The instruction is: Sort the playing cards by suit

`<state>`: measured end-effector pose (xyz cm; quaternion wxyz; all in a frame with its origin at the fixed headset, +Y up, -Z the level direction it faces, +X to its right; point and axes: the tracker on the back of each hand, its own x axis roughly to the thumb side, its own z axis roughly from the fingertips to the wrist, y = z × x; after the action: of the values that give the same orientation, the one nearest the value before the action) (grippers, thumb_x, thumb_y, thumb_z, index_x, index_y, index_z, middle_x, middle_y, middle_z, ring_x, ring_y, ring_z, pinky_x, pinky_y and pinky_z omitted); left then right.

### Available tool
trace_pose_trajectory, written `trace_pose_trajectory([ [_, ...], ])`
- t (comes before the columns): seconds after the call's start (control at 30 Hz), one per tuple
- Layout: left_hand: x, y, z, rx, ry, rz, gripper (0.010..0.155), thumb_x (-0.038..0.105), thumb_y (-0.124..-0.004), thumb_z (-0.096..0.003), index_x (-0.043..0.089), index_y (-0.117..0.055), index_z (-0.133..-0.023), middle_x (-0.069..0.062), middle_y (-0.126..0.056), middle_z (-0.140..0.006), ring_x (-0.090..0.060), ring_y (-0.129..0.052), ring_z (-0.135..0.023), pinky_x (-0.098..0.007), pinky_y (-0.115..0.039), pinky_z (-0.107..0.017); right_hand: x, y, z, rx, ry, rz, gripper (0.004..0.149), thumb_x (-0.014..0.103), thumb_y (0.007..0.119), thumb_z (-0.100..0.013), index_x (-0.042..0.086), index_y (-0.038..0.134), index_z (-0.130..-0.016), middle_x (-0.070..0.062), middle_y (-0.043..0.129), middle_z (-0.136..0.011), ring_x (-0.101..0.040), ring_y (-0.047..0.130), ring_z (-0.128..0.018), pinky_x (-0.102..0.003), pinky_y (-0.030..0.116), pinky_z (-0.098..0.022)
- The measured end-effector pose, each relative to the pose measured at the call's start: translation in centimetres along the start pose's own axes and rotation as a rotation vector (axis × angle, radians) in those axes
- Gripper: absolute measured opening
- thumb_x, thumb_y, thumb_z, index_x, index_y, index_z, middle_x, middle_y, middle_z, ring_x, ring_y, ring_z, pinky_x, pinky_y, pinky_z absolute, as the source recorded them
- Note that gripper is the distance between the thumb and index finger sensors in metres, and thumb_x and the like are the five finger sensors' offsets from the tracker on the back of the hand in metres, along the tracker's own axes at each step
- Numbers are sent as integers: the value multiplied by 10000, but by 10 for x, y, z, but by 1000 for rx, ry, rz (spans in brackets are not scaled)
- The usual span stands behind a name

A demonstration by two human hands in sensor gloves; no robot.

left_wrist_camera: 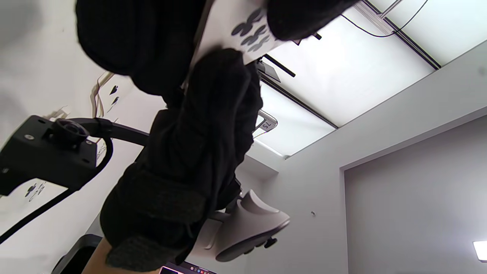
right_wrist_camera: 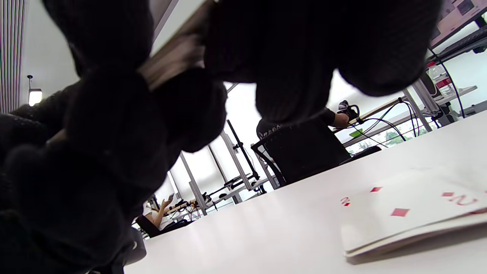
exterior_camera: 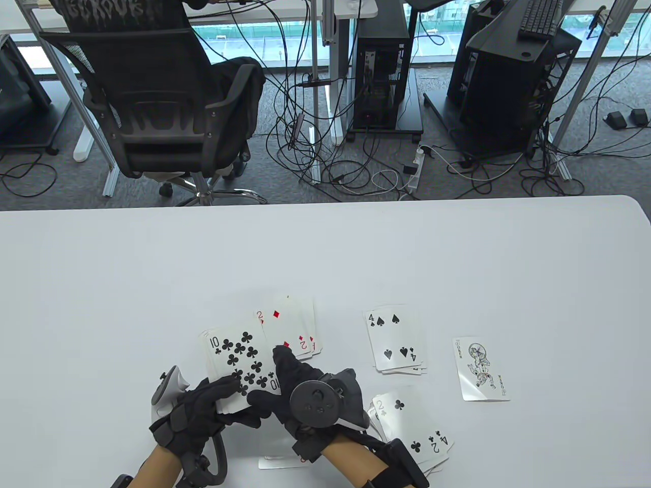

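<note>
My left hand [exterior_camera: 224,394] holds a face-up deck [exterior_camera: 239,361] just above the table near the front edge, with the ten of clubs on top. My right hand [exterior_camera: 269,381] is on the deck's right side, its thumb on the ten's lower edge and a finger stretched past the top right corner. The club pips [left_wrist_camera: 247,34] show between dark fingers [left_wrist_camera: 213,114] in the left wrist view. The deck's edge [right_wrist_camera: 175,57] sits pinched between gloved fingers [right_wrist_camera: 289,57] in the right wrist view. A diamonds pile [exterior_camera: 290,325] [right_wrist_camera: 411,209], two of diamonds on top, lies just beyond.
A spades pile [exterior_camera: 396,340] topped by the four lies to the right, a joker [exterior_camera: 480,368] further right. A clubs pile [exterior_camera: 412,422] with the two on top lies beside my right wrist. One card [exterior_camera: 277,461] peeks out under that wrist. A person sits in an office chair [exterior_camera: 152,101] beyond the table.
</note>
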<state>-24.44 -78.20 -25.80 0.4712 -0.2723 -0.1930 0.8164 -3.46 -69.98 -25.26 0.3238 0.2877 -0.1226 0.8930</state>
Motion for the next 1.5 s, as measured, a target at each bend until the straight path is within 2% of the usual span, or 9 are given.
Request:
trace_pose_trajectory([
  [0.1, -1, 0, 0, -6, 0, 7, 484, 236, -684, -684, 155, -436, -1092, -221, -634, -1000, -416, -888, -766, -476, -799, -535, -3, -2, 0, -31, 31, -55, 676, 375, 811, -461, -146, 585, -828, -79, 867, -485, -278, 949, -348, -489, 843, -335],
  [0.27, 0, -1, -1, -22, -8, 9, 484, 239, -687, -685, 153, -439, -1091, -219, -640, -997, -415, -895, -759, -475, -801, -531, -8, -6, 3, -88, 64, -144, 420, 264, 731, -523, -93, 712, -743, -44, 924, -387, -246, 987, -276, -453, 877, -291],
  [0.47, -1, -1, -1, -25, -5, 7, 493, 242, -683, -682, 147, -427, -1092, -222, -631, -1000, -419, -889, -764, -477, -799, -535, -18, -5, 7, -103, 143, -240, 382, 217, 675, -539, -100, 738, -743, -58, 944, -382, -264, 998, -262, -463, 878, -285],
  [0.63, -1, -1, -2, -24, -10, 9, 488, 240, -679, -682, 149, -428, -1091, -220, -634, -999, -413, -893, -763, -472, -802, -534, -24, -16, 9, -128, 156, -205, 383, 215, 674, -537, -101, 752, -741, -56, 952, -370, -267, 1001, -258, -465, 879, -285],
  [0.97, -1, 0, -1, -13, -10, 23, 486, 237, -674, -687, 146, -421, -1092, -218, -633, -998, -405, -894, -764, -466, -804, -534, -53, -85, 36, -128, 285, -91, 385, 198, 684, -529, -116, 763, -736, -74, 953, -355, -282, 996, -240, -479, 872, -272],
  [1.1, -2, -1, -1, -9, -6, 27, 486, 237, -675, -688, 147, -421, -1092, -217, -634, -997, -404, -895, -764, -465, -805, -534, -69, -115, 59, -32, 386, -42, 385, 184, 696, -526, -133, 770, -730, -95, 953, -344, -303, 990, -228, -499, 862, -267],
  [1.2, -2, -1, 0, -6, -3, 29, 486, 237, -675, -687, 146, -421, -1092, -217, -633, -998, -403, -895, -764, -466, -804, -534, -80, -125, 78, 100, 486, 51, 387, 177, 698, -526, -146, 771, -727, -102, 953, -340, -311, 988, -224, -505, 859, -263],
  [1.33, -2, -1, 0, -2, 0, 30, 486, 237, -675, -688, 145, -421, -1092, -217, -632, -998, -404, -895, -764, -466, -804, -534, -97, -127, 104, 297, 673, 136, 392, 170, 698, -529, -160, 765, -730, -120, 950, -347, -329, 984, -230, -522, 852, -264],
  [1.5, -3, -1, 0, 1, 9, 34, 488, 237, -675, -687, 143, -421, -1092, -219, -632, -998, -408, -893, -764, -469, -803, -534, -110, -114, 122, 494, 794, 282, 402, 176, 694, -535, -170, 758, -730, -122, 945, -342, -335, 981, -229, -531, 848, -261],
])
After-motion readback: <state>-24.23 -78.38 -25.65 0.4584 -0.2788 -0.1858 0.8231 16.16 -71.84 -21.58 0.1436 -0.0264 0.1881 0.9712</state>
